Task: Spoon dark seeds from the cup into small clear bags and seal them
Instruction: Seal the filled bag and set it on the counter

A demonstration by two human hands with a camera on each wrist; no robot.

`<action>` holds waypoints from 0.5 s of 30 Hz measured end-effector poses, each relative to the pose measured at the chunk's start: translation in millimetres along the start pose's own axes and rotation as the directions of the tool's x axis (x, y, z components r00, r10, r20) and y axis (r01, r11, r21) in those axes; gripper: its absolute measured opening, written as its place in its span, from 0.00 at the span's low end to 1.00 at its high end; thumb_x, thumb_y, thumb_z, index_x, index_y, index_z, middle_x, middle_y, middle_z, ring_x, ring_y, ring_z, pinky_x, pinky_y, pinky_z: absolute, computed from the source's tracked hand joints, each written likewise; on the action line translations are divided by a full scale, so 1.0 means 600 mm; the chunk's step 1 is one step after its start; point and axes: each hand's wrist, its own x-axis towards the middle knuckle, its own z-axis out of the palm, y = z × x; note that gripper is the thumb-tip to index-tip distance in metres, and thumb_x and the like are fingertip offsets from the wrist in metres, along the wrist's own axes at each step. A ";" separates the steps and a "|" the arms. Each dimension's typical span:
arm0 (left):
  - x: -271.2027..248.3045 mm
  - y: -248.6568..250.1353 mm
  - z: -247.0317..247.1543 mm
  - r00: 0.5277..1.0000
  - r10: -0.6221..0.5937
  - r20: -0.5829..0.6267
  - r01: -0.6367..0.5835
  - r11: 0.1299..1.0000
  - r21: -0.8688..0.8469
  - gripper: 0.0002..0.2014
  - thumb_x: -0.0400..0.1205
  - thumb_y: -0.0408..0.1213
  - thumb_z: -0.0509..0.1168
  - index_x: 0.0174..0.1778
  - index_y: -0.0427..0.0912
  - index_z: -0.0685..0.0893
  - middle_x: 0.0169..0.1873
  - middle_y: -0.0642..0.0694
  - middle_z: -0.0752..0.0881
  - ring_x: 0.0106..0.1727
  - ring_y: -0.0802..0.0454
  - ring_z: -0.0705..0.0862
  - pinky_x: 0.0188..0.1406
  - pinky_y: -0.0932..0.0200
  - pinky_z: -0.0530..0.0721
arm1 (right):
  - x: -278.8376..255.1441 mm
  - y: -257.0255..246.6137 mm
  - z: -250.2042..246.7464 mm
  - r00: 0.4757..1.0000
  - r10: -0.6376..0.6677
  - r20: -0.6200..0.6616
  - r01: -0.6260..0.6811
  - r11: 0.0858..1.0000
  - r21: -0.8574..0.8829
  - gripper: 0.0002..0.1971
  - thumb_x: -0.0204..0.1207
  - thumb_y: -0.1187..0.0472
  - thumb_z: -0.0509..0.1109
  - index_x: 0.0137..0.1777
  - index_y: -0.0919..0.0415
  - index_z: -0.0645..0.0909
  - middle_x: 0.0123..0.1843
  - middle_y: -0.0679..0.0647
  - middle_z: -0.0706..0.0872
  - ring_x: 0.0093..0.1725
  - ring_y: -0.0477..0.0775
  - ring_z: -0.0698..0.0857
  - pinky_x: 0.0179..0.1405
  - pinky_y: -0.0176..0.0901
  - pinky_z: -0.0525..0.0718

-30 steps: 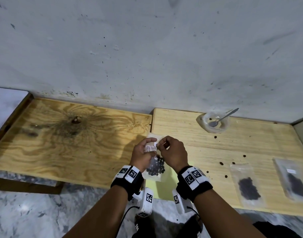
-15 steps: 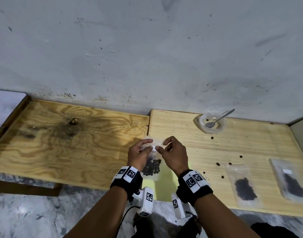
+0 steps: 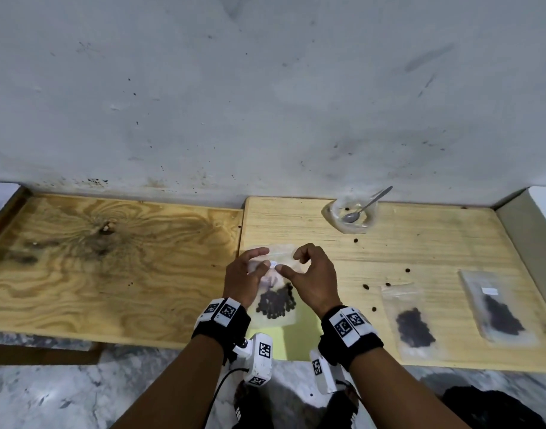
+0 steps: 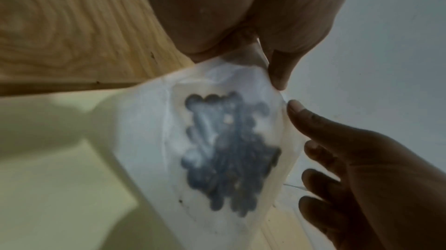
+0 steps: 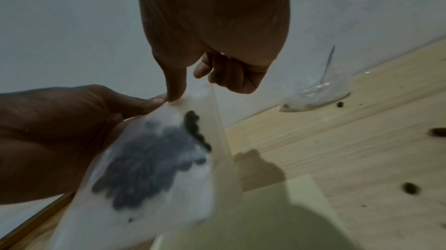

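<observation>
A small clear bag [image 3: 275, 317] with dark seeds [image 3: 276, 301] at its bottom hangs above the table's front edge. My left hand [image 3: 265, 257] pinches its top at the left, thumb in front [image 4: 277, 74]. My right hand [image 3: 288, 262] pinches the same top edge, its thumb [image 5: 176, 86] tip to tip with the left thumb and its other fingers [image 5: 231, 76] curled behind. The clear plastic cup [image 3: 363, 226] stands at the back by the wall with a metal spoon [image 3: 366, 205] in it and only a seed or two inside.
Two filled bags [image 3: 414, 326] [image 3: 501, 314] lie flat at the right of the light wooden table [image 3: 436, 243]. Loose seeds [image 3: 365, 286] are scattered between them and the cup. A pale yellow-green sheet [image 3: 299, 335] lies under the held bag. A darker plywood board [image 3: 95, 267] adjoins on the left.
Both hands kept hold of the bag's top. The index fingers have lifted apart while the thumbs stay together, and the bag hangs a little lower and nearer to me.
</observation>
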 end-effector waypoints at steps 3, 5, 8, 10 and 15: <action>-0.004 0.018 0.046 1.000 -0.025 -0.009 0.024 0.994 -0.104 0.11 0.77 0.23 0.72 0.50 0.43 0.89 0.44 0.45 0.91 0.40 0.60 0.89 0.40 0.67 0.83 | -0.003 0.039 -0.052 0.998 0.066 -0.007 -0.065 0.993 0.093 0.15 0.68 0.56 0.84 0.42 0.51 0.78 0.47 0.45 0.83 0.46 0.45 0.82 0.43 0.37 0.76; -0.003 0.023 0.078 0.999 -0.038 -0.005 0.037 0.990 -0.134 0.10 0.75 0.25 0.74 0.49 0.43 0.90 0.42 0.48 0.92 0.42 0.58 0.89 0.42 0.62 0.85 | -0.011 0.063 -0.089 0.985 0.133 0.114 -0.151 0.974 0.166 0.12 0.68 0.60 0.83 0.40 0.53 0.79 0.43 0.46 0.84 0.46 0.51 0.84 0.43 0.42 0.79; -0.003 0.032 0.148 0.999 -0.038 0.020 0.040 0.993 -0.115 0.10 0.74 0.26 0.76 0.46 0.45 0.90 0.41 0.51 0.93 0.44 0.52 0.90 0.45 0.55 0.87 | -0.021 0.100 -0.158 0.957 0.191 0.217 -0.236 0.951 0.202 0.13 0.67 0.66 0.82 0.41 0.51 0.82 0.41 0.51 0.83 0.43 0.53 0.84 0.43 0.42 0.80; -0.005 0.037 0.192 0.999 -0.021 0.027 0.023 0.996 -0.090 0.11 0.74 0.26 0.76 0.48 0.44 0.90 0.43 0.48 0.92 0.44 0.54 0.90 0.47 0.56 0.87 | -0.025 0.118 -0.198 0.949 0.209 0.234 -0.262 0.939 0.224 0.14 0.66 0.70 0.82 0.44 0.53 0.84 0.40 0.51 0.83 0.40 0.45 0.82 0.41 0.36 0.79; -0.034 0.049 0.330 0.989 -0.009 0.149 0.010 1.000 -0.009 0.16 0.75 0.29 0.74 0.56 0.50 0.87 0.48 0.51 0.88 0.45 0.56 0.86 0.41 0.63 0.84 | -0.018 0.180 -0.323 0.948 0.316 0.033 -0.304 0.871 0.386 0.12 0.70 0.76 0.78 0.47 0.61 0.85 0.43 0.53 0.86 0.36 0.44 0.82 0.30 0.28 0.77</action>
